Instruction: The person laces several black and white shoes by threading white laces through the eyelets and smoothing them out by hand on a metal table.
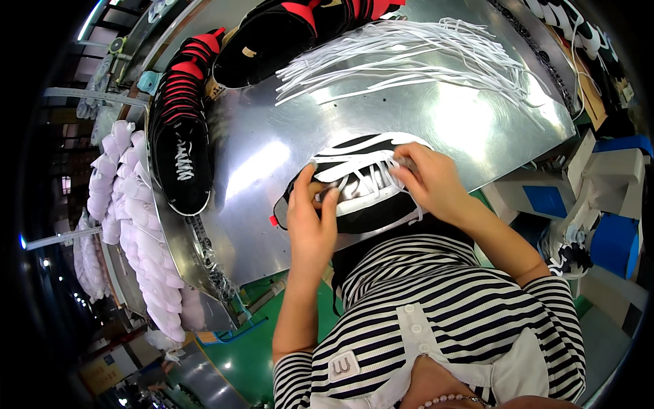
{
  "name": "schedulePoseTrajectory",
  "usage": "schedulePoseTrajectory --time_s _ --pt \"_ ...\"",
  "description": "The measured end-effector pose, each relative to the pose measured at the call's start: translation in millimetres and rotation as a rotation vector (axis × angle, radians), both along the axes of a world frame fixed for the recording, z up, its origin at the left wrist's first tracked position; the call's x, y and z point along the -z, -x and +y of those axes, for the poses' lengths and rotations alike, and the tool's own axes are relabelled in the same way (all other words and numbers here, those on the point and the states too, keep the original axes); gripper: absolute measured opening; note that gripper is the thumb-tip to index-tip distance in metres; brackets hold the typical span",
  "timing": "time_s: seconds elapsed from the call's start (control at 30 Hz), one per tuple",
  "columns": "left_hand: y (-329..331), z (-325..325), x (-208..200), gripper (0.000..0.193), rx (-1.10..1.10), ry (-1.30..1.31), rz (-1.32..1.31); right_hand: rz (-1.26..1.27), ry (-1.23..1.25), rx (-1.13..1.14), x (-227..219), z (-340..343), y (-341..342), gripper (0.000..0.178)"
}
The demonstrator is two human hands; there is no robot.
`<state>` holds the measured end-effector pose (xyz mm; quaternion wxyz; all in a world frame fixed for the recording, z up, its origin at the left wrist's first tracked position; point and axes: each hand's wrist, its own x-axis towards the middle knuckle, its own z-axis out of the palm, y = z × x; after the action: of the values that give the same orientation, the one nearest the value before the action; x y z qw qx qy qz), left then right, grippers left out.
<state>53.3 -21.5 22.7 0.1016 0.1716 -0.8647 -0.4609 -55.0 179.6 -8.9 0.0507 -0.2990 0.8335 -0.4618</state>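
Note:
A black shoe [371,219] with white trim lies on the metal table close to my body, its red heel tab to the left and its toe to the right. White lacing crosses its middle. My left hand [311,217] grips the shoe at its ankle opening, with fingers reaching partly inside and the thumb on the near edge. My right hand [430,180] has thumb and fingertips pinched together at the white shoelace [371,178] near the toe end of the lacing. A loose lace end hangs over the shoe's near side. My right fingertips hide part of the lacing.
Loose white laces [415,58] lie across the far part of the metal table [252,129]. Black shoes with red linings [182,146] are nested in a row at the left edge, with others [269,44] at the back. Pale shoe-shaped pieces [136,218] hang beyond the left edge.

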Motion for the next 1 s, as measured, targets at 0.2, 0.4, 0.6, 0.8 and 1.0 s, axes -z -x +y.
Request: schedulePoseTrajectory --time_s 0.2,0.4,0.6,0.8,1.0 --pt "-11 34 -2 0.037 0.178 0.688 0.172 0.118 -0.087 -0.023 13 11 -28 0.022" --pt "14 35 4 0.026 0.272 0.686 0.087 0.142 -0.033 -0.138 -6 22 -23 0.013" --pt "28 31 4 0.024 0.321 0.790 0.051 0.017 -0.179 -0.698 13 57 -68 0.013" --pt "24 25 10 0.020 0.257 0.258 0.045 -0.460 0.145 -0.026 9 35 -31 0.019" --pt "23 46 -14 0.016 0.291 0.393 0.225 -0.665 0.352 -0.059 10 17 -21 0.017"
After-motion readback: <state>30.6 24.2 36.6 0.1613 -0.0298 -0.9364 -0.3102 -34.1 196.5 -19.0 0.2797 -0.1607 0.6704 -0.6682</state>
